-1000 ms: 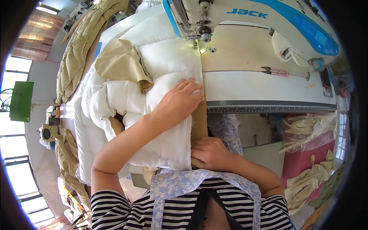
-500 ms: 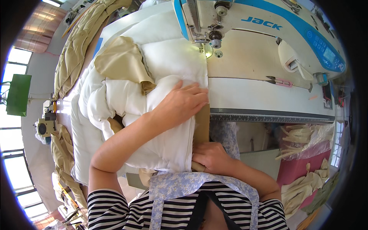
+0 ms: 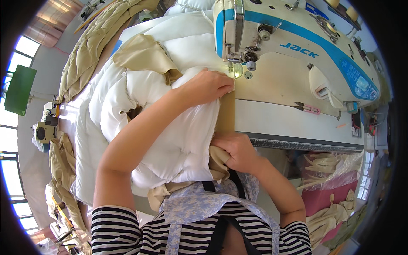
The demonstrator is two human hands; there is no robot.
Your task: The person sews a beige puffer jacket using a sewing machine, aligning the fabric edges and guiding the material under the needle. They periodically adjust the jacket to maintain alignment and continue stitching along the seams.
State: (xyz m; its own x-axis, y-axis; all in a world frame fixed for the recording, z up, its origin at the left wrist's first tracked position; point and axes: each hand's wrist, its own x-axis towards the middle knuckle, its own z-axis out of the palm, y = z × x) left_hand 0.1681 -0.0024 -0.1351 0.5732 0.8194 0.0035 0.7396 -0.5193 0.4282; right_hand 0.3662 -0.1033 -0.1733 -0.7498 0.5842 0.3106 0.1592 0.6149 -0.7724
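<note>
**Both hands on a white padded piece beside the sewing needle**

From where I stand, the white padded piece point(image 3: 178, 146) spreads over the left part of the table point(image 3: 276, 117), its near end hanging toward the person's lap. Its right edge runs alongside a flat tan fabric point(image 3: 226, 114), up toward the lit presser foot point(image 3: 231, 70) of a white-and-blue sewing machine point(image 3: 272, 38).

The left hand point(image 3: 211, 86) lies across the padding, fingers drawn together and pinching the edge just short of the foot. Nearer the body, the right hand point(image 3: 239, 151) is curled, bunching the tan fabric in its grip beside the padding's lower edge. A loose tan flap point(image 3: 144, 53) rests on top of the padding, beyond the left forearm.

Over to the right, pink-handled snips point(image 3: 309, 109) lie on the table, and a ruler strip point(image 3: 293, 143) follows its near edge. Below that are pale strips in clear plastic point(image 3: 329, 170). The person wears a floral apron point(image 3: 191, 212) over a striped top point(image 3: 117, 227). A tan quilted garment point(image 3: 95, 49) is draped at far left.
</note>
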